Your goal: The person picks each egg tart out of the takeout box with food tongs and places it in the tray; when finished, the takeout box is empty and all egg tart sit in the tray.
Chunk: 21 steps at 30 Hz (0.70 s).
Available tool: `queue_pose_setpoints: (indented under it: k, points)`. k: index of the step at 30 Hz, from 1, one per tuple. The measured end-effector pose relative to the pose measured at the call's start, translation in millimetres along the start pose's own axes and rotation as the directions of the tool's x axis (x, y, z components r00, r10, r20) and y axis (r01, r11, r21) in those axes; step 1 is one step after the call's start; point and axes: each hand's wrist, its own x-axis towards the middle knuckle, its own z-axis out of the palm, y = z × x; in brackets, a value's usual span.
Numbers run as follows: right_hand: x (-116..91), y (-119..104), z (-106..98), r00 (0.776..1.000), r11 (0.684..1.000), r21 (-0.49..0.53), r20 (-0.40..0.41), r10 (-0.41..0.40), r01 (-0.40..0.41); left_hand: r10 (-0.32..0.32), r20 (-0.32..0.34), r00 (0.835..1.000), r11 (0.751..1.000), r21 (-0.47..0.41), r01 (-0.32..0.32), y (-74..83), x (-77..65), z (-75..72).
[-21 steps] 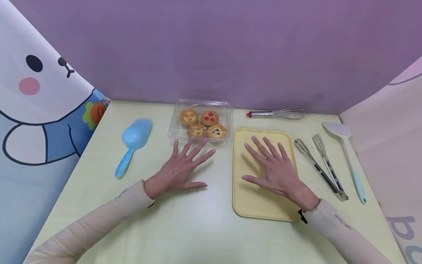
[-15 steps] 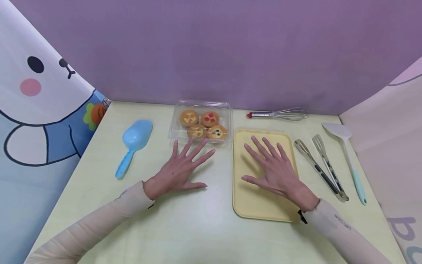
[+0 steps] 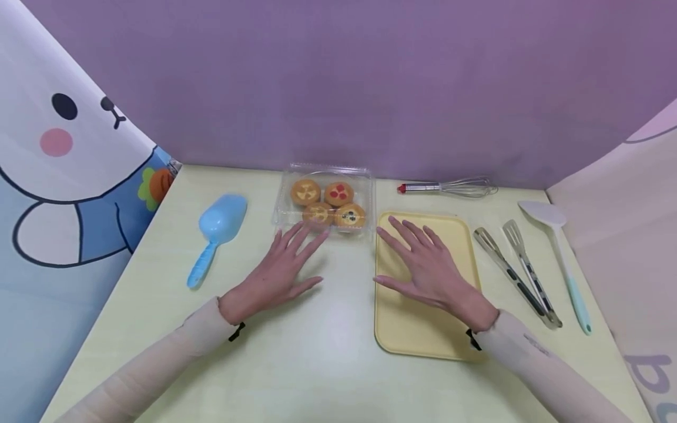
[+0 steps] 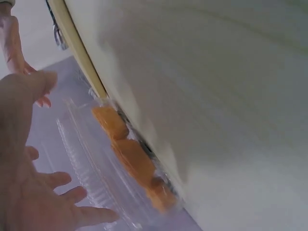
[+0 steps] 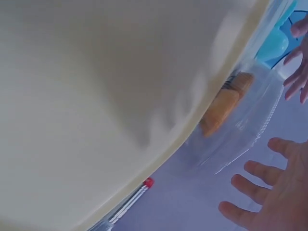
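In the head view my left hand (image 3: 275, 270) hovers over the table with its fingers spread, the fingertips overlapping the front edge of a clear plastic box (image 3: 282, 197). Inside that box sit several round baked tarts (image 3: 305, 192), one with red marks on top. My right hand (image 3: 431, 270) is held with fingers apart above a yellow rectangular tray (image 3: 418, 338), holding nothing. The left wrist view shows the box (image 4: 91, 163) side-on beyond the left hand (image 4: 33, 202). In the right wrist view, the right hand's fingers (image 5: 255, 190) are clear of the tray (image 5: 120, 120).
A blue scoop (image 3: 222, 217) lies at the left. Behind the tray is a wire whisk (image 3: 446, 187) with a red end. Metal tongs (image 3: 520, 276) and a white turner with a mint handle (image 3: 560, 252) lie at the right. A purple backdrop (image 3: 370, 88) stands behind the table (image 3: 307, 376).
Both hands have drawn slightly to the left, and their fingers are a little less widely spread. The box, tray and utensils keep their places; the head view has shifted slightly.
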Motion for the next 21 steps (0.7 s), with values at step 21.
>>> queue_pose_setpoints:
  k: [21]
  points:
    - [84,-48,10,0.93,0.929,-0.238,-0.169,-0.325,0.282,-0.609,-0.07,0.79,0.636,-0.638,0.433,-39.1,-6.9,-10.0]
